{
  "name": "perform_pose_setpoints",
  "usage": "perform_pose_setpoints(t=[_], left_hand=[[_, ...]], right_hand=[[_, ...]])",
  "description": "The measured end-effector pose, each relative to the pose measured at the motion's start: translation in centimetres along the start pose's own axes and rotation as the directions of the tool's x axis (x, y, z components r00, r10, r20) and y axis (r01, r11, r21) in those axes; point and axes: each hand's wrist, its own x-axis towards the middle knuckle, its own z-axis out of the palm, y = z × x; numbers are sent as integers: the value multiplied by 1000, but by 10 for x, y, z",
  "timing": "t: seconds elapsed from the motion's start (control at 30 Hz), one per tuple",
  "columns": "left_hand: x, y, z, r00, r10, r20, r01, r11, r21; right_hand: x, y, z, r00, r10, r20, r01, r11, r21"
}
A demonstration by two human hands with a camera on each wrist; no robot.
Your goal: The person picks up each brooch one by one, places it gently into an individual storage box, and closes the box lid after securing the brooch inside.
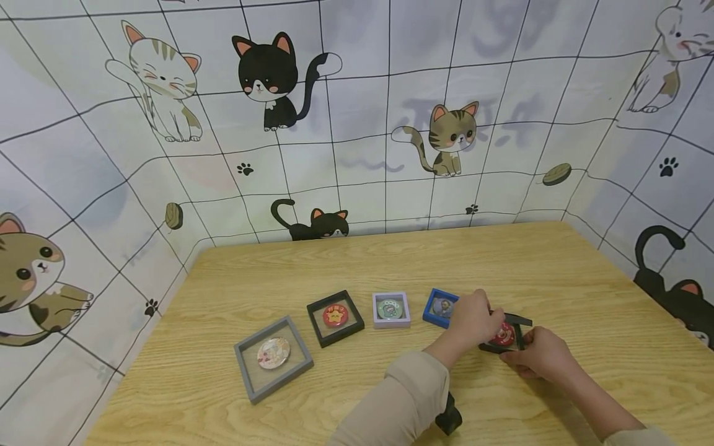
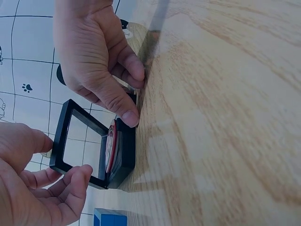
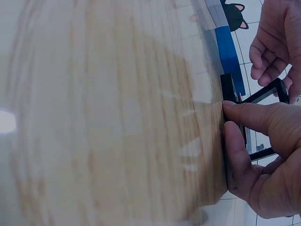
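Note:
A black hinged display case (image 2: 124,157) sits at the right of the row, its lid frame (image 2: 57,141) raised from the base. Inside lies a round red badge (image 1: 504,334), seen edge-on in the left wrist view. My left hand (image 1: 471,317) pinches the raised lid frame by its edge, fingers on one side and thumb on the other. Low at the table, my right hand (image 1: 542,354) grips the base of the case between thumb and fingers. The two hands are on opposite sides of the case, and the left hand covers part of it in the head view.
Left of the black case stand a blue case (image 1: 432,317), a lilac case (image 1: 391,325), another black case (image 1: 319,331) and a larger grey case (image 1: 245,375), each with a round badge. A small black object (image 1: 449,421) shows below my left sleeve. A cat-print curtain (image 1: 362,142) surrounds the wooden table (image 1: 195,384).

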Motion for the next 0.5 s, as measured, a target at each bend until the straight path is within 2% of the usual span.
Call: perform_pose_setpoints(t=[0.17,0.3,0.5], left_hand=[[0,-2,2,1000,30,0,-30,1000,-3],[-2,-6,3,998,46,32,-47,999,22],[-5,-7,4,999,15,48,-19,997,74]], right_hand=[[0,0,0,1000,1,0,-1,1000,-6],[0,0,-1,1000,-13,2,13,1000,-5],[-1,0,0,1000,-24,4,24,1000,1]])
